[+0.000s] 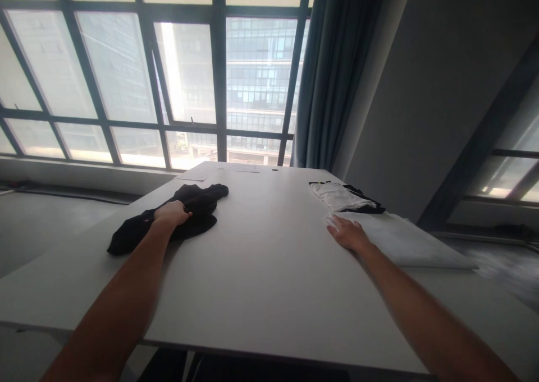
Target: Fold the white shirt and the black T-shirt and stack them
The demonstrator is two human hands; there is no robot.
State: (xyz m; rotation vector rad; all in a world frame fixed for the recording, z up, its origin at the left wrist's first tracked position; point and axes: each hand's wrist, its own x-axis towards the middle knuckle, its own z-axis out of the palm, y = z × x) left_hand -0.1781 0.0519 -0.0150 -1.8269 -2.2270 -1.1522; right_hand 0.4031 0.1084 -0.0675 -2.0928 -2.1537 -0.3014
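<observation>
The person's left hand (172,213) is closed over a crumpled black garment (177,215) lying on the left part of the white table (261,258), fingers bunched into the cloth. The right hand (348,233) lies flat and open, palm down, at the edge of a folded white cloth (404,239) (just behind it sits a folded white-and-black garment (343,197)). The step in hand looks like gathering the black piece; drawing it toward the table's middle would call for a firm grip.

Three garments (185,211), two hands (172,213), one table (261,258)
</observation>
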